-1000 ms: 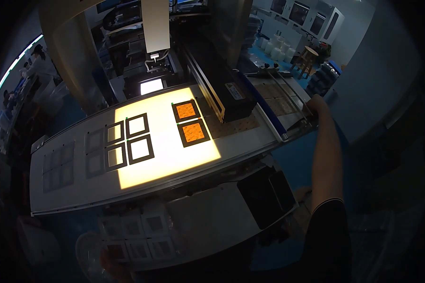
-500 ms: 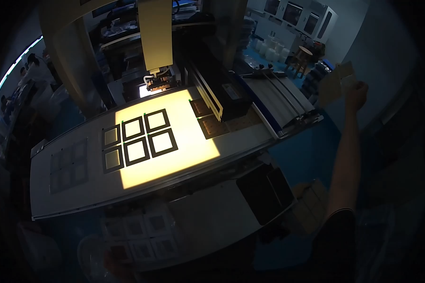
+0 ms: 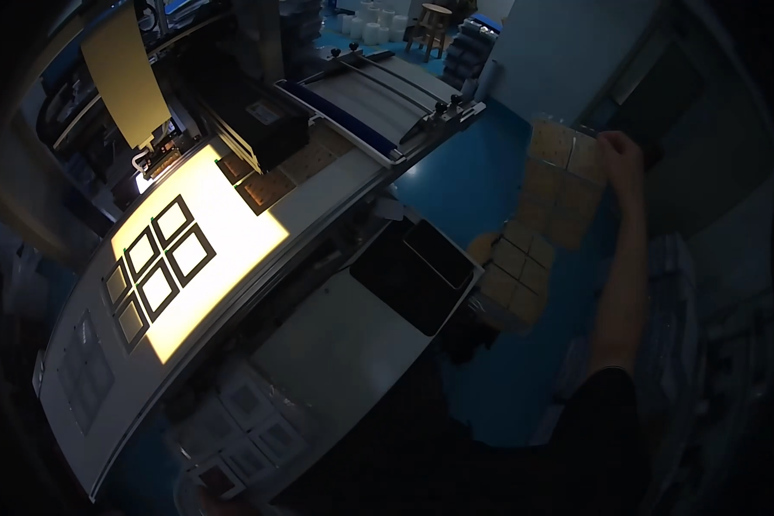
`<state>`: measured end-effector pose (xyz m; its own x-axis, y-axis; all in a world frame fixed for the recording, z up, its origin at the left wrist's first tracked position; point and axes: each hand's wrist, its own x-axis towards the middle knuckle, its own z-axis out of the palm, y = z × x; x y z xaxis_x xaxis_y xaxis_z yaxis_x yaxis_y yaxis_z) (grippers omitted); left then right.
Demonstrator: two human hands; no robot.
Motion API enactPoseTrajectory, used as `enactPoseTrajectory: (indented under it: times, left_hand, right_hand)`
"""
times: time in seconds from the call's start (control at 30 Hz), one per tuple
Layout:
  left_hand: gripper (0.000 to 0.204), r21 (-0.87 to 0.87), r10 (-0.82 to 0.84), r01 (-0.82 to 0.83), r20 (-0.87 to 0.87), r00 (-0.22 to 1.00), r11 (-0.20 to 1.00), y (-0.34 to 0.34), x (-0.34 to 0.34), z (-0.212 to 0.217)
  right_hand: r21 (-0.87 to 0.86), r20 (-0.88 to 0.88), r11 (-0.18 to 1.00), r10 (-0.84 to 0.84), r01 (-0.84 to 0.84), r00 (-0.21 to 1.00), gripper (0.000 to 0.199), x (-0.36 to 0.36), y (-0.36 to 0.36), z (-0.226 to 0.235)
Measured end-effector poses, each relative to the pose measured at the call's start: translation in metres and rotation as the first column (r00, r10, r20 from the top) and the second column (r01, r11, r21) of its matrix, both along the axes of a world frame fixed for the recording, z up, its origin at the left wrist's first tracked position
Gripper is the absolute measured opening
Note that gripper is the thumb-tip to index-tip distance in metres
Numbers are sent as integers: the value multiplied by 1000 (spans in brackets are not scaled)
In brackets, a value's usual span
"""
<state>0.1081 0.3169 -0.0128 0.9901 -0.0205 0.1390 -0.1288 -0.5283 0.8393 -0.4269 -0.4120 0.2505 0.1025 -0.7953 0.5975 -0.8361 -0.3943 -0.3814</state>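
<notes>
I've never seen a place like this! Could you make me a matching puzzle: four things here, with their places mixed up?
Things
1. Tan sheet
2. Block of six black frames
3. Long blue bar
4. Wooden stool

Places
A. Along the edge of a pale plate
B. In the right hand
C. On the blue floor
D. Mostly on the glowing area

Pairs: 1-B, 2-D, 3-A, 4-C

Right hand (image 3: 623, 162): grips tan sheet (image 3: 566, 182) at corner | white table (image 3: 242, 236): partly lit, six black frames (image 3: 175, 263)
</notes>
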Motion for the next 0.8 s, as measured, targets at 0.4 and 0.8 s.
enactPoseTrajectory:
  times: [0.4,0.8]
  left_hand:
    - [59,-148,-25,3,-144,989,989,2,-1,10]
    - [55,-349,-95,5,-243,965,937,6,4,6]
  right_hand:
    - [701,316,709,-407,78,857,26,-96,47,-255]
    - [625,152,758,-354,188,923,15,-91,33,-278]
